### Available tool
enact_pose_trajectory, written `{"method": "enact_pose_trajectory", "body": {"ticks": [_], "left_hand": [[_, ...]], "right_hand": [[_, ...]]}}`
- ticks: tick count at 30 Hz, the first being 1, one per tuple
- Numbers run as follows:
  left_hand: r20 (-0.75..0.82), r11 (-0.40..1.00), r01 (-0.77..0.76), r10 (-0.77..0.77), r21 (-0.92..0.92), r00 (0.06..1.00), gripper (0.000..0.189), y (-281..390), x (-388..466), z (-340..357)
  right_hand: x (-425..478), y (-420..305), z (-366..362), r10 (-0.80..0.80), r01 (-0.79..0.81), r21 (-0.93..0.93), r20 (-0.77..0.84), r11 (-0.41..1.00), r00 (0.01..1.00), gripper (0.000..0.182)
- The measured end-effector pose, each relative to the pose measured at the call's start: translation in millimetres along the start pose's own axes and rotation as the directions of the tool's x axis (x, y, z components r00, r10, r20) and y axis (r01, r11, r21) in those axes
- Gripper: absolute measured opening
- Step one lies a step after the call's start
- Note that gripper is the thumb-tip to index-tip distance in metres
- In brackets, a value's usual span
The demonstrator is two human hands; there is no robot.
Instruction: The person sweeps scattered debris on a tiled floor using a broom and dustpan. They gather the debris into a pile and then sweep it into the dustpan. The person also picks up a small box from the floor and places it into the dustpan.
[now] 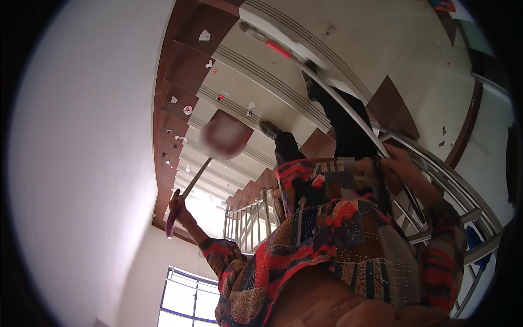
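My left hand [177, 204] grips the handle of a long-handled red dustpan [243, 133]. The pan hangs over the stairs, its middle blurred, so I cannot tell what lies in it. In my right hand [394, 161] is the metal pole of a broom [343, 102]. It slants away to a red collar and a blurred head by the edge of a higher step. Scraps of torn paper [204, 35] litter the stair treads [261, 77], mostly along the brown border beside the wall. One foot [269, 128] stands on a lower step than the other foot [309, 81].
A metal stair railing [449, 175] runs close by my right arm, with something blue [478, 245] behind it. The white wall [90, 122] rises on the left. Down the flight are another railing [245, 225] and a window [190, 296]. More scraps [442, 137] lie on the floor at right.
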State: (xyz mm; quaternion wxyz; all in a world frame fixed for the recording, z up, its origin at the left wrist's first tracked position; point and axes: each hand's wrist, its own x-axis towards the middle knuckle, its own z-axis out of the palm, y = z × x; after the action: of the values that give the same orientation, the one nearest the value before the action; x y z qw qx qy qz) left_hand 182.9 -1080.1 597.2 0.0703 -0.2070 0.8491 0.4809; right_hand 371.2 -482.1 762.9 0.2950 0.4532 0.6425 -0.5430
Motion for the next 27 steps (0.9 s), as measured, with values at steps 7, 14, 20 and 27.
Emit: {"method": "enact_pose_trajectory", "body": {"ticks": [7,14,20,27], "left_hand": [[-0.038,0.928,-0.278,0.277,-0.248,0.960,0.011,96.4,-8.2,-14.7],[0.048,0.878,-0.306,0.346,-0.368,0.937,0.012,153.1,-14.7,3.2],[0.109,0.821,-0.366,0.453,-0.437,0.885,0.014,154.7,-11.6,36.3],[0.139,0.700,-0.402,0.578,-0.590,0.804,0.019,180.3,-14.3,24.6]], "right_hand": [[-27.9,13.3,-2.1,-0.102,0.118,0.085,-0.175,0.989,0.979,0.051],[-8.2,35.6,-26.2,-0.059,0.083,0.057,-0.331,0.995,0.942,0.054],[25.1,70.9,-58.9,-0.010,0.036,0.048,-0.458,0.998,0.889,0.052],[137.0,104.4,-114.1,-0.333,0.206,-0.287,-0.523,0.936,0.784,0.055]]}}
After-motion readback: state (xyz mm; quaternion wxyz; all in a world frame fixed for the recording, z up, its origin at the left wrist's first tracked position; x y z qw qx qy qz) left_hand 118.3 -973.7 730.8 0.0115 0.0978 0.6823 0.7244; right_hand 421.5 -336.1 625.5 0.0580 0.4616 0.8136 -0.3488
